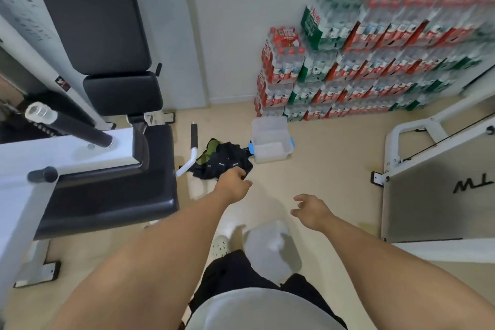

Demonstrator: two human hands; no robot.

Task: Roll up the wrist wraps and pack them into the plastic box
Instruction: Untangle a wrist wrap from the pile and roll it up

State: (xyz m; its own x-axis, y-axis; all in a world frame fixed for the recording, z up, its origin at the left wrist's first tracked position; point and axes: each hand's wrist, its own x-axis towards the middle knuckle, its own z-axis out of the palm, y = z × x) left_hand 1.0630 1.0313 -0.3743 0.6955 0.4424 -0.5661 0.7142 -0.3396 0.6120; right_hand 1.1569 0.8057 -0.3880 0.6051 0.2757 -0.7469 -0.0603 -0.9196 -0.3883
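Black wrist wraps are lying just beyond your left hand, fingers curling at their edge, while your right hand is hanging loose, farther off.

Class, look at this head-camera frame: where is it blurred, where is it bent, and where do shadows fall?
Head view: the stacked water bottle packs smear toward the right edge; wide-angle bending curves the gym bench and forearms; soft shadows lie on the floor beneath the right hand.
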